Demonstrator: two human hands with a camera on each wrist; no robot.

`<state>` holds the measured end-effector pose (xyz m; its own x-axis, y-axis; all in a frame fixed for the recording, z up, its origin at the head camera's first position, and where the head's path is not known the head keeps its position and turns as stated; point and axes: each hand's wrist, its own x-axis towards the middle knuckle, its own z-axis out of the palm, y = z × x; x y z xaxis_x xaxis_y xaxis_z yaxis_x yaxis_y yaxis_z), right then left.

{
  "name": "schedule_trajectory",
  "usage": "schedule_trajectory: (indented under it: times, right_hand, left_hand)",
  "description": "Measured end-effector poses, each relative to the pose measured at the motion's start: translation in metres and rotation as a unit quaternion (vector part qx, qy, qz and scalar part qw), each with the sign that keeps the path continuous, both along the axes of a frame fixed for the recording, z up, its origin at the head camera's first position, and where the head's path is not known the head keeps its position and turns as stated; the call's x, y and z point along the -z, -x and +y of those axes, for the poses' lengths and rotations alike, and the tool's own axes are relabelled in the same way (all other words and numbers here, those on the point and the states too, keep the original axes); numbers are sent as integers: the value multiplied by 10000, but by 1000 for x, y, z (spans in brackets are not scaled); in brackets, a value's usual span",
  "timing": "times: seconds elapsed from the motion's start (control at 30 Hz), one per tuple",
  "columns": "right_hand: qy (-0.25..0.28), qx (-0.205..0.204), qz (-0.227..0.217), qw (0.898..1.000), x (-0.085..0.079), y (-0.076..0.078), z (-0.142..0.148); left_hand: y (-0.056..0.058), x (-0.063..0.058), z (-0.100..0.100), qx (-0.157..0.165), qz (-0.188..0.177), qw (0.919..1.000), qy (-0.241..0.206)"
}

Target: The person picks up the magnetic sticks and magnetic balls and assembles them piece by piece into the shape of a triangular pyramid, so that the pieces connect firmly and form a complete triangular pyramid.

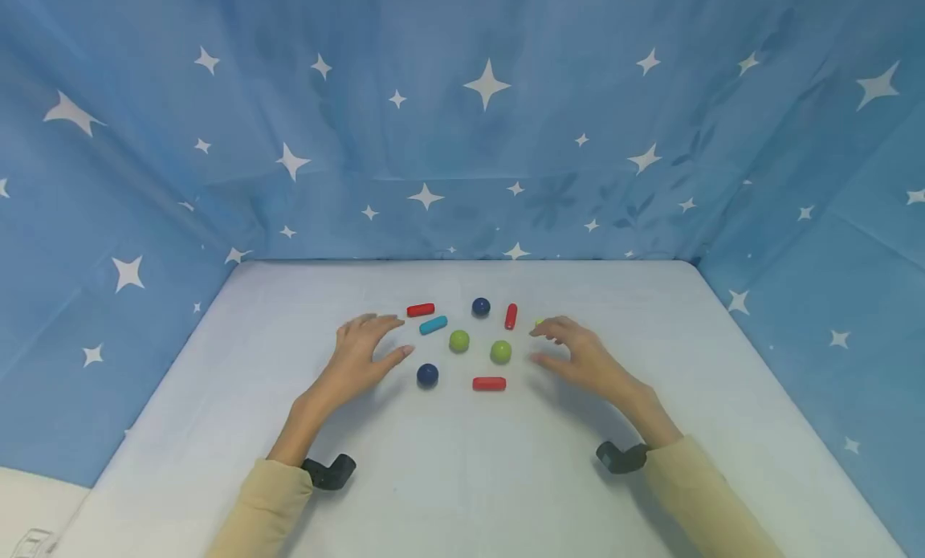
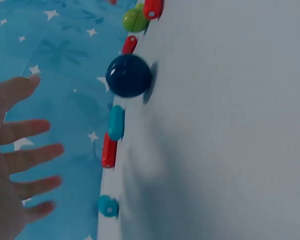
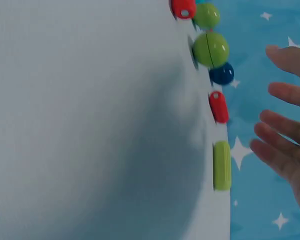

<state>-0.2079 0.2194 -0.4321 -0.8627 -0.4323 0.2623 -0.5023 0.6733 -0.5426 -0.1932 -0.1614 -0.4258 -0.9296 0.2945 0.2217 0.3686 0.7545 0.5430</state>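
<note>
A white table (image 1: 462, 478) stands inside blue star-print cloth (image 1: 462, 140) — on it, both hands hover with fingers spread wide, holding nothing: the left hand (image 1: 361, 357) beside a navy ball (image 1: 428, 374) and a teal peg (image 1: 433, 325), the right hand (image 1: 578, 353) beside a green ball (image 1: 501, 352) and over a green peg (image 3: 222, 165). Between the hands lie a second green ball (image 1: 458, 341), a second navy ball (image 1: 481, 307) farther back, and three red pegs — one near (image 1: 489, 384), one upright-lying (image 1: 511, 316), one far left (image 1: 421, 310).
</note>
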Motion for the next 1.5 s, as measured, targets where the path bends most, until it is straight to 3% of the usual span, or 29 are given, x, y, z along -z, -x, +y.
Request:
schedule_trajectory:
  times: [0.17,0.33,0.53,0.77,1.13,1.3,1.5]
  right_hand:
    - [-120,-435,-189,9988,-5,-3,-19]
    - [-382,-726,-516,9953,-8,-4,-34]
    - [-631,-862,-732,9916,-6,-6,-51]
    - [-1031,-1148,-818,9846,2,-15,-68]
    - [-1293,-1274,-367,9827,24,-29,-82]
    - [-1372,-1256,-47,9825,21,-24,-84]
    - [-1344,-1188,-10,9838,13,-12,-87]
  left_hand:
    - [-5,-3,13,598,-858,9922,-678]
    - [-5,0,21,958,-1171,9868,-584]
    - [-6,4,22,1066,-1138,9868,-447]
    - [-13,16,23,1436,-831,9860,-187]
    - [-25,32,29,1116,-958,9891,-124]
    - [-18,30,33,1204,-774,9895,-195]
    - [-9,25,40,1231,-478,9911,-174]
